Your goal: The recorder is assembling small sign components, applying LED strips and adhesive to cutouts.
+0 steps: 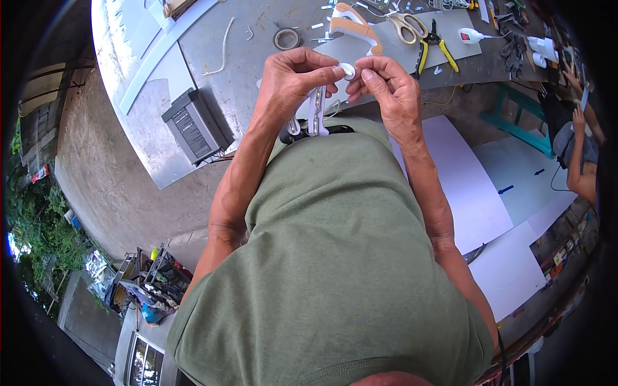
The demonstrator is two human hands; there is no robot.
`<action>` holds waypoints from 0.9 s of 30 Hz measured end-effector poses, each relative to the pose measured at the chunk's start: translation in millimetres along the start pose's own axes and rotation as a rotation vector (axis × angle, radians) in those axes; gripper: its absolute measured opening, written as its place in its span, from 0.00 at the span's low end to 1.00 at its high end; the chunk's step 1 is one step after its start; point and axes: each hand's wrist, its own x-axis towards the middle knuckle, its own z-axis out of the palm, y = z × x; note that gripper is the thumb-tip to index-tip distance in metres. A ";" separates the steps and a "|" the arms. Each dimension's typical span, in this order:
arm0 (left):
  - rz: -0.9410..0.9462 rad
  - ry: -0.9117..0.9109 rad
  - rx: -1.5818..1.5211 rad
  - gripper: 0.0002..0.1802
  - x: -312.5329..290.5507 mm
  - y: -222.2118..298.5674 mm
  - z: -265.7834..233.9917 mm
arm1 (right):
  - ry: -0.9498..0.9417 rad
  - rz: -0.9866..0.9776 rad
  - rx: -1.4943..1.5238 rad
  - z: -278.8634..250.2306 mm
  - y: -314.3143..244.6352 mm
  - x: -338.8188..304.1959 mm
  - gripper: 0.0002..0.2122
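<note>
Green shirt [347, 251] w/ arms [248, 148] fwd: L fingers [322, 76] pinch white round pc [347, 69], R fingers [381, 63] curled, hold unclear.

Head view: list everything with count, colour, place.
Small round piece: one, white, between hands
Channel piece: at least one, white, below hands
Frame piece: one, orange and white, beyond hands
Tape roll: one, dark, upper middle
Cord: one, cream, upper left
Electrical unit: one, dark grey, left
Scissors: one pair, beige handles, upper right
Pliers: one, yellow and black, upper right
Squeeze bottle: one, white, upper right
Table: one, grey, top
Stool: one, teal, right
Large sheets: several, white, right
Plants: several, green, left
Other person: at least one, dark clothing, right
Scraps: many, mixed, tabletop
Shirt: one, green, centre
Left hand, right hand: one each, bare, upper centre
</note>
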 end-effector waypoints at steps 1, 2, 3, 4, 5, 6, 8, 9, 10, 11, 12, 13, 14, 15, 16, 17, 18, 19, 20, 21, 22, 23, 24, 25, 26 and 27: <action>0.010 -0.001 0.001 0.09 -0.4 0.1 0.3 | -0.005 0.012 -0.002 -0.3 -0.5 -0.2 0.09; 0.010 -0.002 0.002 0.09 -0.6 0.1 0.5 | -0.004 0.011 -0.001 -0.4 -1.1 -0.4 0.09; 0.018 0.003 0.012 0.09 -0.9 0.0 0.7 | -0.009 0.025 -0.004 -0.4 -1.7 -0.6 0.09; 0.026 0.007 0.021 0.09 -1.4 0.0 0.9 | -0.013 0.038 -0.007 -0.4 -2.4 -1.1 0.10; 0.027 0.007 0.022 0.09 -2.0 0.0 1.2 | -0.014 0.037 -0.007 0.2 -2.1 -1.9 0.10; 0.043 0.004 0.040 0.09 -2.5 0.0 1.5 | 0.002 0.029 0.002 1.5 -1.3 -2.9 0.10; 0.059 0.003 0.057 0.09 -4.4 2.1 3.2 | 0.016 0.021 0.010 3.2 -1.7 -4.0 0.11; 0.063 0.007 0.103 0.09 -6.1 4.9 5.2 | 0.028 0.043 0.014 3.8 -3.4 -4.2 0.11; 0.067 0.011 0.148 0.09 -7.7 7.6 7.1 | 0.039 0.064 0.018 4.3 -4.2 -4.5 0.11; 0.069 0.012 0.148 0.09 -9.0 9.0 8.9 | 0.038 0.063 0.018 4.3 -4.3 -4.9 0.11; 0.082 0.009 0.167 0.09 -10.2 10.1 10.7 | 0.043 0.071 0.017 3.9 -4.4 -5.5 0.11; 0.097 0.006 0.187 0.09 -11.6 11.6 11.8 | 0.048 0.078 0.017 3.6 -5.0 -5.9 0.11; 0.098 0.007 0.187 0.09 -13.4 13.2 12.4 | 0.047 0.077 0.018 3.1 -5.5 -6.8 0.11; 0.102 0.002 0.217 0.11 -15.3 14.6 13.0 | 0.051 0.076 0.015 2.5 -5.9 -8.1 0.11; 0.107 -0.004 0.246 0.12 -16.4 15.4 13.5 | 0.055 0.075 0.013 2.5 -6.8 -9.3 0.10; 0.109 -0.004 0.246 0.12 -17.3 15.0 13.4 | 0.055 0.073 0.013 3.8 -9.0 -10.4 0.10; 0.167 -0.015 0.251 0.13 -18.2 13.6 12.8 | 0.080 0.073 0.019 6.3 -12.8 -11.1 0.10; 0.224 -0.028 0.255 0.14 -19.3 12.0 12.2 | 0.106 0.075 0.024 8.2 -15.5 -12.0 0.09; 0.224 -0.028 0.255 0.14 -19.4 10.7 11.1 | 0.106 0.076 0.023 8.9 -16.6 -12.3 0.09; 0.226 -0.042 0.235 0.15 -19.1 9.4 9.7 | 0.108 0.068 0.021 9.5 -17.4 -12.5 0.09; 0.228 -0.054 0.215 0.17 -18.9 8.8 8.9 | 0.109 0.061 0.020 9.8 -17.7 -12.2 0.09; 0.227 -0.052 0.214 0.17 -18.9 9.4 9.2 | 0.107 0.062 0.019 9.7 -17.2 -11.9 0.09; 0.198 -0.045 0.205 0.17 -18.8 10.7 10.0 | 0.114 0.064 0.018 9.4 -16.2 -11.5 0.09; 0.167 -0.038 0.197 0.17 -18.7 11.8 10.2 | 0.122 0.067 0.017 9.3 -15.4 -11.3 0.09; 0.167 -0.037 0.196 0.17 -18.6 12.2 9.7 | 0.121 0.068 0.017 9.4 -14.9 -11.1 0.09; 0.154 -0.042 0.205 0.16 -18.4 12.6 9.1 | 0.123 0.069 0.005 9.4 -14.6 -10.8 0.09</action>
